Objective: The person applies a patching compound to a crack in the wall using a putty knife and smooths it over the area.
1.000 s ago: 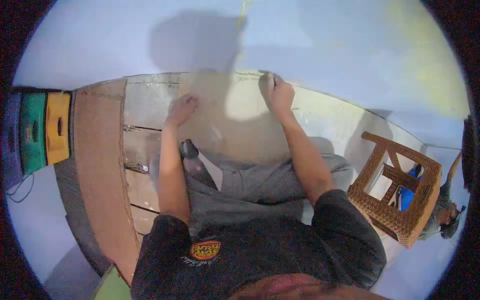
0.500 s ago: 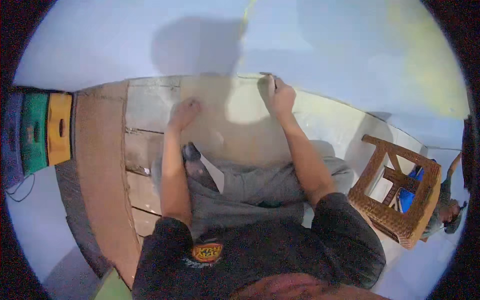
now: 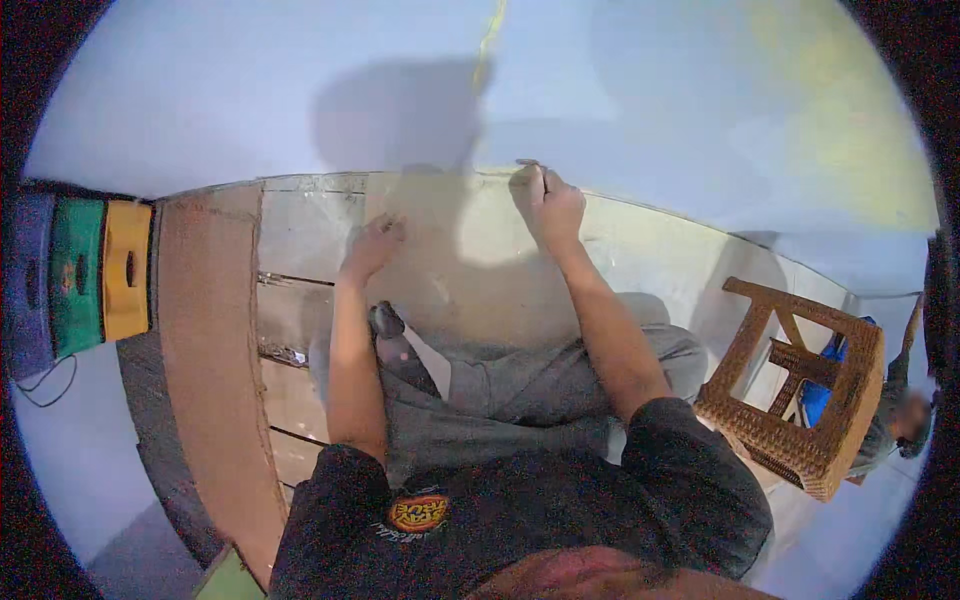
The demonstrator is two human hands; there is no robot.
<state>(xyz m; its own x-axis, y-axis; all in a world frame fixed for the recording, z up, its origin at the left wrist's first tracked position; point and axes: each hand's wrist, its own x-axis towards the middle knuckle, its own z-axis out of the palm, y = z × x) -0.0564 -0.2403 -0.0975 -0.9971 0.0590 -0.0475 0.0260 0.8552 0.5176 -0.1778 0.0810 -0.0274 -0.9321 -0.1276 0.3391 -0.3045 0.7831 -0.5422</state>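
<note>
My right hand point(image 3: 555, 208) is closed around a thin object point(image 3: 538, 178) at the foot of the pale wall point(image 3: 660, 100); its shape is too small to tell. My left hand point(image 3: 375, 245), fingers curled, rests lower and to the left over the tan board point(image 3: 430, 290); anything in those fingers is hidden or too small to name. Below both hands are my crossed legs point(image 3: 530, 390) in grey trousers, with a dark-covered foot point(image 3: 400, 350) between my forearms.
Blue, green and yellow plastic stools or bins point(image 3: 78, 270) stand at left beside a long cardboard strip point(image 3: 205, 370). A brown woven-pattern plastic stool point(image 3: 840, 390) lies tipped at right, with a blue object point(image 3: 818, 400) behind it. Another person point(image 3: 890, 420) is at the far right.
The whole view has shifted slightly downward in the picture, as from a small head movement. My hands keep about the same places and curled grips relative to the board and wall.
</note>
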